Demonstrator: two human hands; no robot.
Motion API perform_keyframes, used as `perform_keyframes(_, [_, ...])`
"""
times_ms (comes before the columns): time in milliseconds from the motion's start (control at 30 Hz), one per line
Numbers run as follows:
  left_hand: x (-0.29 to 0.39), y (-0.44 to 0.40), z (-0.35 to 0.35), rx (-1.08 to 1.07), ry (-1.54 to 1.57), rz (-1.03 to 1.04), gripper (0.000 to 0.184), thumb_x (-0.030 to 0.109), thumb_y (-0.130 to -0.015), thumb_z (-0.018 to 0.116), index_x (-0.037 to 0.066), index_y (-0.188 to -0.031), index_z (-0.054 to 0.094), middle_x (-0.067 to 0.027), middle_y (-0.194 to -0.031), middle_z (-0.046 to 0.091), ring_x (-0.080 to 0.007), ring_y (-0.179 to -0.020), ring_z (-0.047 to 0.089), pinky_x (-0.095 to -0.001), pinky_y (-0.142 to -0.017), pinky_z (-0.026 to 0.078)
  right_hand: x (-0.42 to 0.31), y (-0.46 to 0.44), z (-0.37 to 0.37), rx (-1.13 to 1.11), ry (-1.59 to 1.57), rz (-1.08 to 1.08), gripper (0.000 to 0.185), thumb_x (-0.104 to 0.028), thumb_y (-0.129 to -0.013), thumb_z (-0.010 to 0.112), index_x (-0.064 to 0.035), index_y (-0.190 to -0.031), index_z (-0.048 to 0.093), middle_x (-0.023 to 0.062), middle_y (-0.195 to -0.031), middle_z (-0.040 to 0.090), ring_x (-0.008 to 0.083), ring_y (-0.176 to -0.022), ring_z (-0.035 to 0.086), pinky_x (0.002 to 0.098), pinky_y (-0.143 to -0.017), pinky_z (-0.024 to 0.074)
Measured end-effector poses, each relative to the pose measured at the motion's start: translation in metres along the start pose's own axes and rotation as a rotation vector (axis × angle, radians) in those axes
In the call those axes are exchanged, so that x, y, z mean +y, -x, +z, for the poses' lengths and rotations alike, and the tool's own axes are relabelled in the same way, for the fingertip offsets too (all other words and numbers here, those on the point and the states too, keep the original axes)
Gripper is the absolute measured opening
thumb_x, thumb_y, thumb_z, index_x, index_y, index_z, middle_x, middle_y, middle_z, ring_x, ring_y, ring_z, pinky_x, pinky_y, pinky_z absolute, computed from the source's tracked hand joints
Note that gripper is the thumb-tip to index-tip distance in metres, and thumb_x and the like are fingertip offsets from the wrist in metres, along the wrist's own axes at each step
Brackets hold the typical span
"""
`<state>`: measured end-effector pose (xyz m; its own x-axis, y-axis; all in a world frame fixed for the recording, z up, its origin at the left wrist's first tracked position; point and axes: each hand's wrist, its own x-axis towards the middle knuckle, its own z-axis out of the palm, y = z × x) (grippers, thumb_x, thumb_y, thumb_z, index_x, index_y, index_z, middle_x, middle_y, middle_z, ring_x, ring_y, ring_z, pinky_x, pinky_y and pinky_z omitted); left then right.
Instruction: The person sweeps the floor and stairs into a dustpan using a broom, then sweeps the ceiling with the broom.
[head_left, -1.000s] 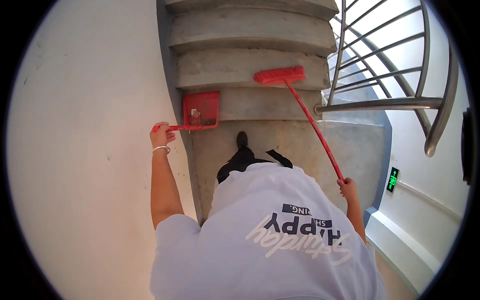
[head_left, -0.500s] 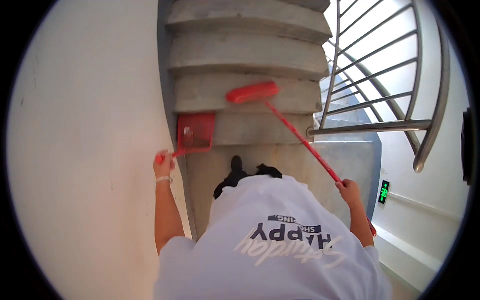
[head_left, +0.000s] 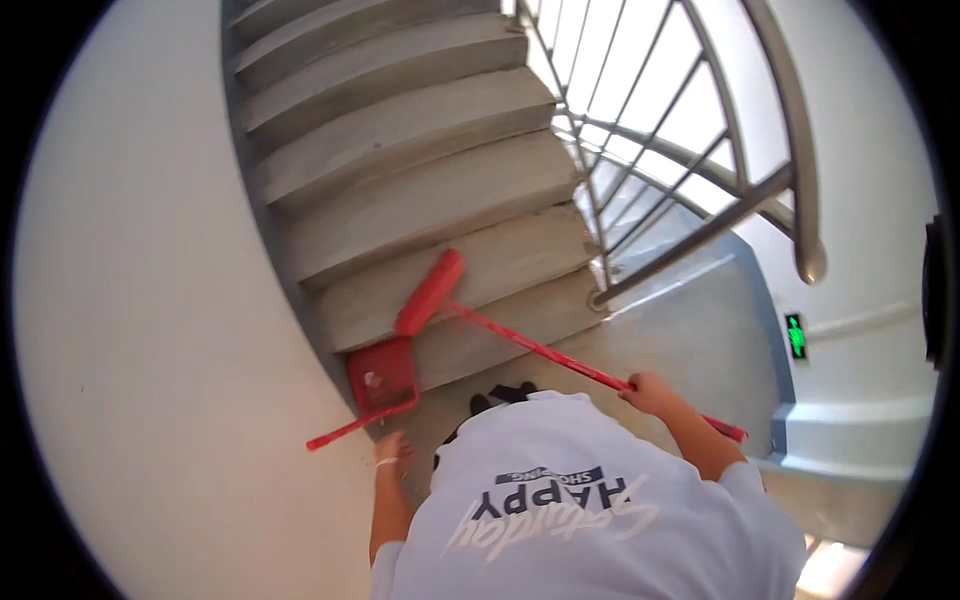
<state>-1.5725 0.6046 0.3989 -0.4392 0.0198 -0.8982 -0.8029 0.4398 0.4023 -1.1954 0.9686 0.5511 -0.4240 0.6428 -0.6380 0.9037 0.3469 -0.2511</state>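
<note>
My right hand (head_left: 650, 393) grips the red handle of a broom (head_left: 540, 349), whose end sticks out behind the hand. The broom's red head (head_left: 430, 293) slants across a low step at the rim of a red dustpan (head_left: 385, 372). Small pale bits lie in the dustpan, which sits against the left wall with its handle (head_left: 345, 434) pointing left. My left hand (head_left: 394, 449), a band at its wrist, is just below that handle and apart from it. Its fingers are small and a little blurred but look loose, with nothing seen in them.
Curved concrete steps (head_left: 430, 195) rise ahead. A metal railing (head_left: 700, 232) lines their right side, with more stairs beyond it. The white wall (head_left: 150, 300) runs along the left. A green exit sign (head_left: 796, 337) is low on the right wall. My dark shoes (head_left: 482, 403) stand on the landing.
The view has turned. The broom head has moved down and left to the dustpan, swinging to a steep slant. My left hand has come off the dustpan handle; my right hand keeps its hold.
</note>
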Motion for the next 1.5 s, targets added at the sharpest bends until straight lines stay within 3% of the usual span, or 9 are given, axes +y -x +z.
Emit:
perform_keyframes(67, [-0.002, -0.014, 0.043, -0.256, -0.242, 0.171, 0.018, 0.024, -0.076, 0.061, 0.007, -0.078, 0.054, -0.0048, -0.063, 0.05, -0.0157, -0.053, 0.052, -0.0325, -0.05, 0.046, 0.004, 0.005, -0.006, -0.002, -0.063, -0.022, 0.033, -0.032, -0.074, 0.062, -0.0002, -0.081, 0.064, 0.0201, -0.076, 0.062, 0.0363, -0.071, 0.058, 0.0425, -0.066, 0.0455])
perform_keyframes(200, [0.041, 0.041, 0.167, -0.337, -0.834, 0.861, 0.051, 0.028, -0.072, 0.064, 0.013, -0.119, 0.051, -0.0154, -0.112, 0.056, -0.0304, -0.104, 0.053, -0.0371, -0.089, 0.042, 0.021, 0.013, -0.016, -0.101, -0.3, -0.014, 0.03, -0.028, -0.075, 0.062, 0.0011, -0.079, 0.063, 0.0188, -0.069, 0.061, 0.0333, -0.063, 0.059, 0.0383, -0.059, 0.0456])
perform_keyframes(300, [0.094, 0.125, 0.241, -0.43, -1.08, 1.624, 0.064, 0.022, -0.066, 0.065, 0.019, -0.126, 0.043, -0.0136, -0.117, 0.051, -0.0309, -0.117, 0.041, -0.042, -0.099, 0.032, 0.034, 0.015, -0.024, -0.137, -0.467, 0.003, 0.028, -0.026, -0.075, 0.062, 0.0017, -0.079, 0.062, 0.0178, -0.065, 0.059, 0.0306, -0.058, 0.058, 0.036, -0.055, 0.0447])
perform_keyframes(367, [0.098, 0.138, 0.277, -0.468, -1.165, 1.844, 0.061, 0.021, -0.063, 0.066, 0.02, -0.121, 0.048, -0.0113, -0.111, 0.052, -0.0303, -0.116, 0.04, -0.0439, -0.101, 0.028, 0.034, 0.013, -0.025, -0.11, -0.478, -0.062, 0.027, -0.024, -0.075, 0.062, 0.0019, -0.079, 0.062, 0.0172, -0.063, 0.058, 0.0291, -0.056, 0.057, 0.0353, -0.053, 0.0441])
perform_keyframes(467, [0.099, 0.141, 0.314, -0.41, -1.527, 1.75, 0.04, 0.022, -0.062, 0.066, 0.016, -0.101, 0.059, -0.0082, -0.096, 0.056, -0.0277, -0.102, 0.049, -0.0441, -0.096, 0.032, 0.021, 0.016, -0.034, 0.046, -0.39, -0.193, 0.026, -0.024, -0.075, 0.063, 0.0012, -0.082, 0.062, 0.0171, -0.064, 0.058, 0.027, -0.057, 0.058, 0.0351, -0.055, 0.0439])
perform_keyframes(667, [0.149, 0.122, 0.32, -0.296, -1.415, 1.839, 0.021, 0.027, -0.065, 0.066, 0.012, -0.063, 0.052, -0.006, -0.066, 0.054, -0.0272, -0.071, 0.053, -0.041, -0.068, 0.039, 0.001, 0.022, -0.1, 0.041, -0.404, -0.381, 0.022, -0.019, -0.075, 0.062, -0.0038, -0.091, 0.064, 0.014, -0.068, 0.057, 0.0248, -0.06, 0.055, 0.0342, -0.057, 0.0431])
perform_keyframes(933, [0.244, 0.063, 0.287, -0.132, -1.021, 1.859, 0.027, 0.031, -0.073, 0.063, 0.009, -0.063, 0.049, -0.0106, -0.066, 0.051, -0.0323, -0.07, 0.05, -0.0427, -0.065, 0.038, -0.054, 0.046, -0.257, 0.602, -0.127, -0.217, 0.012, -0.007, -0.074, 0.059, 0.0004, -0.082, 0.063, 0.0122, -0.067, 0.056, 0.0213, -0.06, 0.053, 0.0292, -0.055, 0.041])
perform_keyframes(1100, [0.303, 0.051, 0.27, -0.14, -0.968, 1.76, 0.031, 0.035, -0.075, 0.061, 0.01, -0.061, 0.048, -0.0115, -0.062, 0.05, -0.0319, -0.063, 0.051, -0.0426, -0.057, 0.039, -0.121, -0.004, -0.279, 1.038, -0.535, -0.416, 0.009, -0.004, -0.082, 0.049, -0.0003, -0.084, 0.057, 0.0016, -0.068, 0.05, 0.0089, -0.062, 0.045, 0.0219, -0.056, 0.0358])
perform_keyframes(1500, [0.433, 0.079, 0.234, -0.458, -1.074, 1.499, 0.024, 0.029, -0.068, 0.065, 0.009, -0.063, 0.052, -0.0116, -0.068, 0.056, -0.0324, -0.072, 0.055, -0.0428, -0.063, 0.044, -0.258, -0.03, -0.379, 0.956, -1.195, -0.495, 0.023, -0.026, -0.085, 0.051, -0.0024, -0.086, 0.053, 0.0024, -0.072, 0.047, 0.0094, -0.065, 0.044, 0.0216, -0.057, 0.0345])
